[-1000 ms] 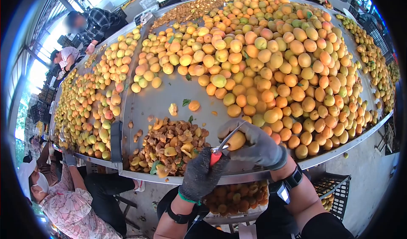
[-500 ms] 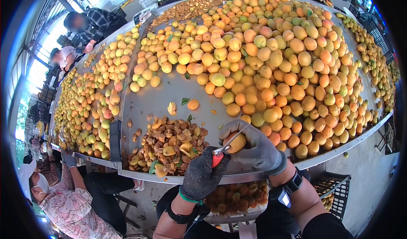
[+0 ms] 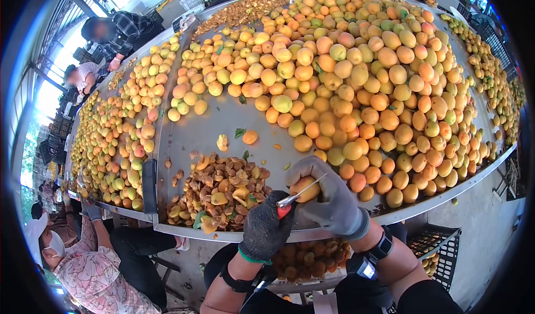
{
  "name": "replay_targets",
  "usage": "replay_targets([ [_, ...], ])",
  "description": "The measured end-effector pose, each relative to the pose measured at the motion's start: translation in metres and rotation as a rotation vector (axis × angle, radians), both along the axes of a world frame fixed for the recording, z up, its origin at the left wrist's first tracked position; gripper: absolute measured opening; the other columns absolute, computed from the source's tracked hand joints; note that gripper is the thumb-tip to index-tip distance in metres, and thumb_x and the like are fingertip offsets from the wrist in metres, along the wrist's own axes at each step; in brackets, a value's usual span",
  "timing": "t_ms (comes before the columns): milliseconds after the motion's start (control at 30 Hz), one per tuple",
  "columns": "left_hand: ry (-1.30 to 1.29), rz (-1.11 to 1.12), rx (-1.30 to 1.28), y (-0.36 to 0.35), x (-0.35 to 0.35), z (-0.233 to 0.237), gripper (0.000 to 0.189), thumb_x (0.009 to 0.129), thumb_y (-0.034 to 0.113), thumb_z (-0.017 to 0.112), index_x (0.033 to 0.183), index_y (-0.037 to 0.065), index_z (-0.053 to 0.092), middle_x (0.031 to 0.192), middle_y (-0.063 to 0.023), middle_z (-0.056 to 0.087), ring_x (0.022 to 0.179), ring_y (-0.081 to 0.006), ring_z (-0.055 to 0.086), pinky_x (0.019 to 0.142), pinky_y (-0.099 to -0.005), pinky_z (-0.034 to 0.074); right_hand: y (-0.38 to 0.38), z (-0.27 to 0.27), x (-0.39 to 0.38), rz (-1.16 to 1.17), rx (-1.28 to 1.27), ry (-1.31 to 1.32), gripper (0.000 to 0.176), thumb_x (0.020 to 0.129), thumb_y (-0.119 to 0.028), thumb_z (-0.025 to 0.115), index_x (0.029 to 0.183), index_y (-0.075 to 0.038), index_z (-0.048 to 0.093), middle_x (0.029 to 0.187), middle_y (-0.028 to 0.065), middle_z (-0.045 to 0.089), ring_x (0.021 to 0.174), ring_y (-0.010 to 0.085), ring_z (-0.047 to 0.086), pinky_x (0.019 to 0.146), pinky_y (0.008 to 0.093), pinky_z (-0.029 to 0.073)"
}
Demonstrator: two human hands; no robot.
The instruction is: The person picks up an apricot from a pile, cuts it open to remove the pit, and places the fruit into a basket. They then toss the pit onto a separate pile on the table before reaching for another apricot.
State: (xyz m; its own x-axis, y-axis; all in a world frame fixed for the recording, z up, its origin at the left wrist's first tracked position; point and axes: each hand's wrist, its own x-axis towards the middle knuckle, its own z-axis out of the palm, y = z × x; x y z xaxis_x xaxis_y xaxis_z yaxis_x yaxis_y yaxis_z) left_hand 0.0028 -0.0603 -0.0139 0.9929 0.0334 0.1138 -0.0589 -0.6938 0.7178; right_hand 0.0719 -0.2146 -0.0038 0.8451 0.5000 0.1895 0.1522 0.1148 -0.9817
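Note:
My right hand (image 3: 330, 200), in a grey glove, grips an orange apricot (image 3: 305, 190) just above the near edge of the metal table (image 3: 206, 130). My left hand (image 3: 266, 227), in a dark glove, grips a small knife (image 3: 291, 200) with a red handle. Its thin blade lies across the apricot. A heap of brown pits and fruit scraps (image 3: 218, 191) sits directly left of my hands. A huge pile of whole apricots (image 3: 362, 74) covers the table beyond and to the right.
A crate of cut apricot halves (image 3: 304, 258) stands below the table edge by my lap. A second table of fruit (image 3: 117, 141) lies to the left, with a seated person (image 3: 95, 264) beside it. More people (image 3: 114, 32) work at the far side. A dark crate (image 3: 440, 247) stands at the right.
Both hands have stayed together at the table edge, and the knife blade has shifted slightly across the apricot. The view has drifted a little.

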Motion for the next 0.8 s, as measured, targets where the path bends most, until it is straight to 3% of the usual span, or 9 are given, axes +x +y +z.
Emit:
replay_targets([
  [267,-0.001,-0.019,-0.056,-0.001,0.014,-0.022,0.015,0.084,0.013,0.063,0.097,0.009,0.056,0.074,-0.0184,0.062,0.072,-0.0417,0.062,0.060,-0.0481,0.049,0.009,-0.010,-0.001,-0.246,-0.218,-0.379,0.039,0.062,0.008,0.053,0.099,-0.003,0.053,0.096,0.0103,0.054,0.096,0.0273,0.052,0.086,0.0346,0.043],
  [367,-0.044,0.023,0.067,-0.007,0.021,-0.018,0.014,0.085,0.013,0.064,0.096,0.008,0.056,0.072,-0.0154,0.062,0.064,-0.0383,0.062,0.058,-0.0445,0.049,0.001,-0.020,0.008,-0.119,-0.137,0.110,0.037,0.072,0.011,0.057,0.106,-0.002,0.054,0.098,0.0051,0.055,0.087,0.0194,0.056,0.079,0.0290,0.046],
  [400,-0.052,0.020,0.067,-0.005,0.022,-0.018,0.014,0.085,0.013,0.064,0.096,0.008,0.056,0.072,-0.0154,0.062,0.064,-0.0383,0.062,0.058,-0.0445,0.049,-0.003,-0.021,0.013,-0.046,0.191,0.350,0.037,0.071,0.008,0.058,0.106,-0.003,0.054,0.102,0.0082,0.057,0.092,0.0217,0.057,0.085,0.0336,0.048],
  [433,-0.058,0.049,-0.091,0.001,0.024,-0.020,0.017,0.085,0.010,0.063,0.100,0.008,0.056,0.070,-0.0104,0.061,0.059,-0.0313,0.060,0.056,-0.0407,0.048,-0.005,-0.020,0.018,0.034,0.517,0.583,0.037,0.070,0.005,0.058,0.106,-0.003,0.053,0.105,0.0112,0.059,0.098,0.0240,0.058,0.091,0.0381,0.049],
  [500,-0.159,-0.026,-0.325,0.027,0.022,-0.043,0.032,0.084,0.003,0.062,0.115,0.008,0.055,0.071,0.0011,0.056,0.051,-0.0117,0.051,0.046,-0.0280,0.042,-0.010,-0.015,0.028,0.045,0.644,0.699,0.037,0.075,0.003,0.058,0.110,-0.004,0.053,0.107,0.0114,0.059,0.098,0.0229,0.059,0.092,0.0386,0.050],
  [533,-0.167,-0.037,-0.330,0.033,0.023,-0.025,0.032,0.084,0.003,0.062,0.115,0.008,0.055,0.071,0.0011,0.056,0.051,-0.0117,0.051,0.046,-0.0280,0.042,-0.012,-0.013,0.032,0.054,0.774,0.819,0.036,0.079,0.001,0.058,0.114,-0.004,0.053,0.110,0.0117,0.060,0.097,0.0218,0.060,0.093,0.0391,0.050],
  [600,0.325,0.075,-1.215,0.036,0.012,0.016,0.040,0.084,0.000,0.062,0.122,0.008,0.052,0.073,0.0009,0.056,0.052,-0.0088,0.052,0.042,-0.0235,0.039,-0.012,-0.012,0.034,0.091,0.807,0.768,0.039,0.084,-0.004,0.058,0.122,-0.004,0.052,0.111,0.0112,0.060,0.098,0.0212,0.060,0.092,0.0367,0.049],
  [667,0.258,0.079,-1.143,0.032,0.013,0.021,0.036,0.084,0.010,0.064,0.118,0.004,0.054,0.060,0.0013,0.046,0.045,-0.0088,0.043,0.037,-0.0226,0.034,-0.009,-0.005,0.035,0.195,0.859,0.788,0.040,0.084,-0.007,0.059,0.123,-0.005,0.051,0.116,0.0093,0.059,0.099,0.0193,0.059,0.091,0.0320,0.047],
  [800,0.381,0.027,-1.043,0.039,0.009,0.017,0.042,0.081,0.002,0.068,0.121,0.009,0.056,0.077,-0.0011,0.059,0.061,-0.0077,0.054,0.053,-0.0219,0.045,-0.009,-0.003,0.027,0.260,0.788,0.676,0.040,0.083,-0.007,0.061,0.122,-0.006,0.052,0.117,0.0063,0.057,0.100,0.0151,0.056,0.089,0.0277,0.044],
])
